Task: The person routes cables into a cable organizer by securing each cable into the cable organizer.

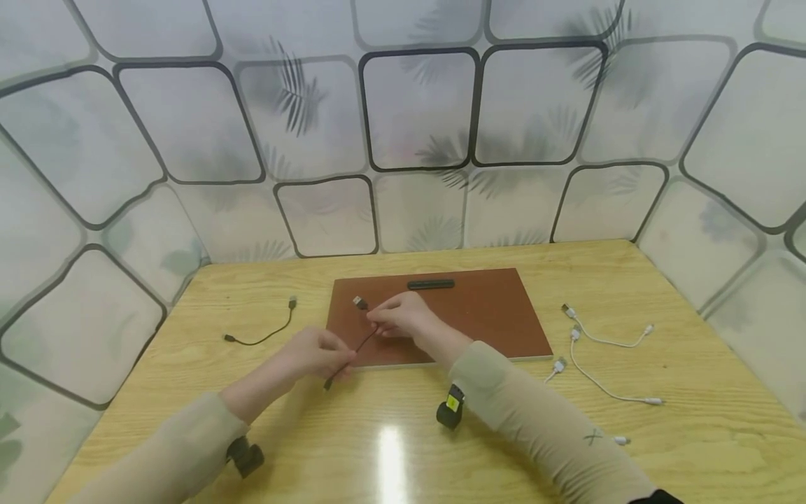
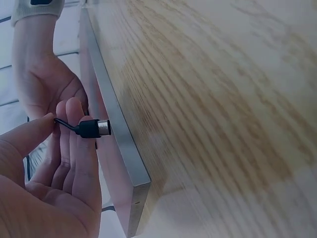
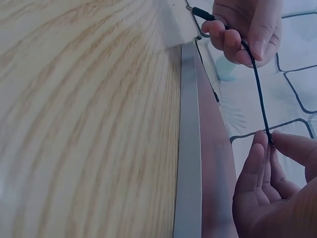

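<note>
A short black USB cable (image 1: 365, 341) is stretched between both hands over the front left part of a brown board (image 1: 485, 322). My left hand (image 1: 317, 353) pinches it between thumb and fingers near one end, where a small black plug (image 2: 90, 129) with a metal tip sticks out past the fingers. Near the other end, my right hand (image 1: 403, 316) pinches the cable. The wider USB plug (image 1: 360, 302) pokes out beyond those fingertips, over the board. Between the hands the cord looks nearly straight in the right wrist view.
Another black cable (image 1: 261, 341) lies on the wooden table (image 1: 302, 448) to the left. A black stick-like object (image 1: 431, 284) rests at the board's back edge. To the right are several white cables (image 1: 604, 388), one partly hidden by the right sleeve (image 1: 535, 413).
</note>
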### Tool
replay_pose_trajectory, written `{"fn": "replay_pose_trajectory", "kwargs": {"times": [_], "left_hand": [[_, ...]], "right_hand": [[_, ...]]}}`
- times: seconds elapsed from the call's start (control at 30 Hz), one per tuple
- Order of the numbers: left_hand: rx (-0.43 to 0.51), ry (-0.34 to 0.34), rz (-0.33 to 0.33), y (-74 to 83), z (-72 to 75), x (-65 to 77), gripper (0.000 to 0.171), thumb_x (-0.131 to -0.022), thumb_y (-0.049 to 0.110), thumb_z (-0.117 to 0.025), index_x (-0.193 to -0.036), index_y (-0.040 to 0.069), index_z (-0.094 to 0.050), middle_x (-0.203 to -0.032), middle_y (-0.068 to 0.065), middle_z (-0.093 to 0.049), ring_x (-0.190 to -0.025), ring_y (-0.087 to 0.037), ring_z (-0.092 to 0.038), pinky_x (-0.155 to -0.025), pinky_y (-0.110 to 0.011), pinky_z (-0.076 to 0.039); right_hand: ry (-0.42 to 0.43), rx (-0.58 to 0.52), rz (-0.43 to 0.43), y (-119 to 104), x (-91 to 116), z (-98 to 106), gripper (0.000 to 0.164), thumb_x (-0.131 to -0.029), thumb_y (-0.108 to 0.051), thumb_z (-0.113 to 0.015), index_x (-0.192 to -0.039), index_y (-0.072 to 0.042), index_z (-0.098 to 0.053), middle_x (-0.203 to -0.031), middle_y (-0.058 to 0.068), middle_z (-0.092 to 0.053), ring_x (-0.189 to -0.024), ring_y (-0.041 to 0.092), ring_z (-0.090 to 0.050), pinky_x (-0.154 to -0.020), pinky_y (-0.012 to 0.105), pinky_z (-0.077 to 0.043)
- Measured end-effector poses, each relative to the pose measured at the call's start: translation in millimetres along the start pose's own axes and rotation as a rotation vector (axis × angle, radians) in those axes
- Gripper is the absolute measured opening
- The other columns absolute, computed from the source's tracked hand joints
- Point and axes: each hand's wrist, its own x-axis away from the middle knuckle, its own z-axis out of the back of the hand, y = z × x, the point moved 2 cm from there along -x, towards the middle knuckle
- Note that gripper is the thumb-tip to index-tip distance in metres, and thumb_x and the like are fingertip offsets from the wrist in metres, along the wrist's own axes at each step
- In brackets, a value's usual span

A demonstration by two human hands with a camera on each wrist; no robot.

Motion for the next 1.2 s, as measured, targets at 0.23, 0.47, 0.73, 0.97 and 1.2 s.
{"fn": "replay_pose_trajectory", "kwargs": {"times": [0.23, 0.47, 0.73, 0.97, 1.2], "left_hand": [[-0.112, 0.038, -0.002, 9.9, 0.2, -10.3, 0.02, -0.101, 0.019, -0.072, -0.092, 0.004, -0.081, -0.079, -0.001, -0.079, -0.076, -0.01, -0.069, -0.071, -0.024, -0.057], [-0.104, 0.05, -0.015, 11.1, 1.7, -26.5, 0.015, -0.1, 0.014, -0.073, -0.096, 0.001, -0.081, -0.078, -0.002, -0.08, -0.068, -0.007, -0.072, -0.071, -0.023, -0.061], [-0.14, 0.061, -0.014, 12.4, 0.3, -41.3, 0.016, -0.1, 0.016, -0.074, -0.094, 0.005, -0.082, -0.074, 0.001, -0.078, -0.069, -0.007, -0.069, -0.066, -0.02, -0.056], [-0.156, 0.049, -0.025, 16.4, -2.8, -50.6, 0.016, -0.099, 0.016, -0.075, -0.091, 0.005, -0.082, -0.075, 0.0, -0.079, -0.069, -0.007, -0.07, -0.067, -0.02, -0.058], [-0.104, 0.044, -0.009, 18.9, -2.2, -58.6, 0.015, -0.099, 0.013, -0.074, -0.097, 0.001, -0.082, -0.079, -0.002, -0.08, -0.07, -0.008, -0.072, -0.071, -0.023, -0.062]], "right_hand": [[0.038, -0.013, 0.002, 1, -3, 8, 0.019, -0.098, -0.007, -0.074, -0.11, 0.009, -0.078, -0.075, 0.001, -0.075, -0.061, 0.005, -0.066, -0.061, 0.017, -0.058], [0.079, -0.051, -0.029, 3, -9, 17, 0.02, -0.099, -0.005, -0.073, -0.113, 0.01, -0.077, -0.071, 0.0, -0.072, -0.058, 0.004, -0.066, -0.057, 0.015, -0.057], [0.104, -0.065, -0.04, 2, -10, 29, 0.021, -0.1, -0.004, -0.072, -0.114, 0.01, -0.076, -0.077, 0.004, -0.076, -0.059, 0.004, -0.067, -0.058, 0.015, -0.057], [0.124, -0.076, -0.038, 2, -12, 36, 0.022, -0.1, -0.003, -0.071, -0.116, 0.012, -0.075, -0.075, 0.001, -0.075, -0.06, 0.004, -0.068, -0.059, 0.015, -0.058], [0.138, -0.078, -0.036, -1, -14, 43, 0.025, -0.1, -0.002, -0.07, -0.119, 0.013, -0.073, -0.072, -0.001, -0.073, -0.06, 0.004, -0.068, -0.057, 0.014, -0.057]]}}
